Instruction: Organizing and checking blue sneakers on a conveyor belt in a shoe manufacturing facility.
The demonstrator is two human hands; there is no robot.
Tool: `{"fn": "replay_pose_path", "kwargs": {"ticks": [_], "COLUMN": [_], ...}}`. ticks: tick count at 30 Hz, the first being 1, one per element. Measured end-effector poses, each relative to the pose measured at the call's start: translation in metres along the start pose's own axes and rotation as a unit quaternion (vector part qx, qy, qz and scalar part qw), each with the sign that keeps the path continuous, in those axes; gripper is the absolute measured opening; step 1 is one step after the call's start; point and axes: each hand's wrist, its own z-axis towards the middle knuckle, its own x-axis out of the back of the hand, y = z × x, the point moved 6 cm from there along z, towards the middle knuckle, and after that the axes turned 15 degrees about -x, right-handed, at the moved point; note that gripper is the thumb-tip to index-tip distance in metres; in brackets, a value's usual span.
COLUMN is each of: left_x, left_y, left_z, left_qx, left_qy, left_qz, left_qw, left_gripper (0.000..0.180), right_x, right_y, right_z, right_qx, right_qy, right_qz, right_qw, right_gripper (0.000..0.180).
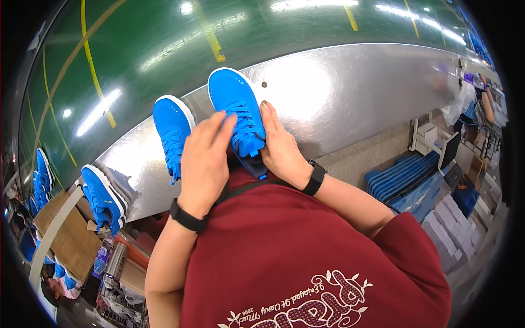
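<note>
A blue sneaker [229,90] with a white sole edge and blue laces stands on the metal bench, its toe pointing away from me. My right hand [281,145] grips its right side, fingers stretched along the upper and thumb hidden. Over the left edge of the laces lies my left hand [208,156], its fingers bent, apart and slightly blurred; I see nothing held in them. Just left of that hand stands another blue sneaker [170,123], laced the same way and partly covered by the hand. A third blue sneaker [104,191] sits farther left at the bench's end.
The shiny metal bench [361,82] runs along a green surface [164,38] with yellow lines. More blue shoes [42,175] are at far left, near a cardboard piece [68,235] and a metal flask [116,262]. Blue crates [402,180] and a person [486,109] are at right.
</note>
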Motion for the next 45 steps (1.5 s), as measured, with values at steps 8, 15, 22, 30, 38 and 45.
{"fn": "replay_pose_path", "kwargs": {"ticks": [8, 15, 22, 30, 38, 45], "left_x": [-0.003, -0.018, -0.009, -0.036, -0.066, -0.073], "left_y": [-0.008, -0.005, -0.003, -0.011, -0.022, -0.022], "left_z": [-0.013, -0.021, -0.033, -0.028, -0.028, -0.023], "left_qx": [0.11, 0.11, 0.073, 0.211, 0.13, 0.122], "left_qy": [0.12, 0.071, 0.062, -0.036, 0.032, -0.006], "left_qz": [-0.119, -0.079, -0.003, -0.178, -0.148, -0.122], "left_qw": [0.979, 0.988, 0.995, 0.96, 0.98, 0.985], "left_gripper": [0.041, 0.035, 0.03, 0.099, 0.101, 0.108], "right_x": [-0.004, -0.007, 0.014, 0.03, 0.03, 0.03], "right_y": [0.003, 0.003, 0.002, -0.044, -0.07, -0.073], "right_z": [0.0, -0.002, 0.003, 0.001, 0.002, 0.032], "right_qx": [0.004, 0.018, -0.012, 0.18, 0.229, 0.203], "right_qy": [-0.026, -0.015, -0.102, 0.047, 0.021, -0.106], "right_qz": [-0.005, -0.003, 0.036, -0.052, -0.207, -0.195], "right_qw": [1.0, 1.0, 0.994, 0.981, 0.951, 0.954], "right_gripper": [0.076, 0.073, 0.067, 0.032, 0.035, 0.043]}}
